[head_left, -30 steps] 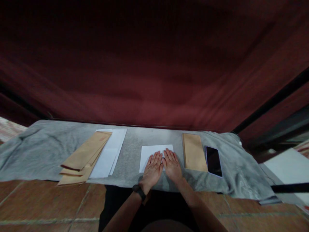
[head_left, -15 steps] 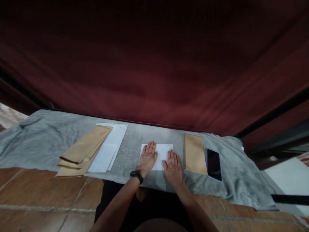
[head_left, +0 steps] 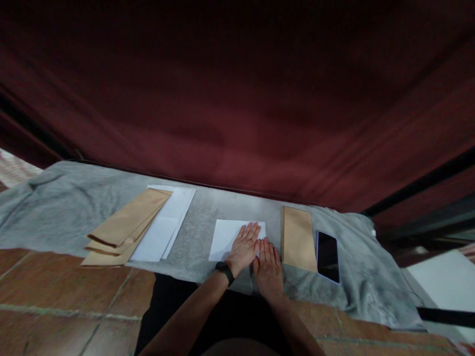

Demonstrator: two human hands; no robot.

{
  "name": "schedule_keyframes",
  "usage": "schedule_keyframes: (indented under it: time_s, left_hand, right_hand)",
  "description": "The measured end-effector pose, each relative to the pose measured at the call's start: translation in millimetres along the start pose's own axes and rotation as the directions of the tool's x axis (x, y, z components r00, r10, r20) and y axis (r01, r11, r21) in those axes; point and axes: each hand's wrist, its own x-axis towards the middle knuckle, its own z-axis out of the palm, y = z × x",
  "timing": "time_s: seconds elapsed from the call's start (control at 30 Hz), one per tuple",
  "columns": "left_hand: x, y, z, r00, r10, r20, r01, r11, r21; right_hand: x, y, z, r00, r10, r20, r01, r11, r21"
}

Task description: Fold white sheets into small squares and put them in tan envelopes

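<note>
A white sheet of paper (head_left: 224,235), seemingly folded, lies on the grey cloth (head_left: 200,225) in front of me. My left hand (head_left: 244,247), with a dark band on its wrist, rests flat on the right half of the paper, fingers stretched out. Beside it, my right hand (head_left: 268,267) lies flat with its fingers extended over the paper's lower right corner. The two hands touch or nearly touch at the left fingers and right thumb. Neither hand grips anything.
Brown envelopes (head_left: 129,217) overlap white sheets (head_left: 163,227) on the left. To the right lie a stack of brown envelopes (head_left: 298,237) and a phone (head_left: 328,257). A dark red curtain (head_left: 237,123) hangs behind the cloth; a white board (head_left: 441,282) stands at far right.
My left hand has slid right across the paper, from its middle toward the right edge, close to my right hand. The right hand has stayed nearly in place.
</note>
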Motion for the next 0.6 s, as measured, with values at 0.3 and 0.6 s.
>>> schedule_keyframes:
  time_s: [0.3, 0.6]
  left_hand:
    - [23.4, -3.9, -2.0, 1.0, 0.025, 0.017, -0.025, 1.0, -0.005]
    - [-16.3, 4.2, -18.8, 0.976, 0.206, 0.069, -0.201, 0.976, -0.08]
  right_hand:
    - [-22.2, 4.4, -13.2, 0.996, -0.089, 0.011, 0.089, 0.996, 0.024]
    - [-25.6, 17.6, -18.6, 0.998, 0.055, 0.02, -0.059, 0.942, 0.33]
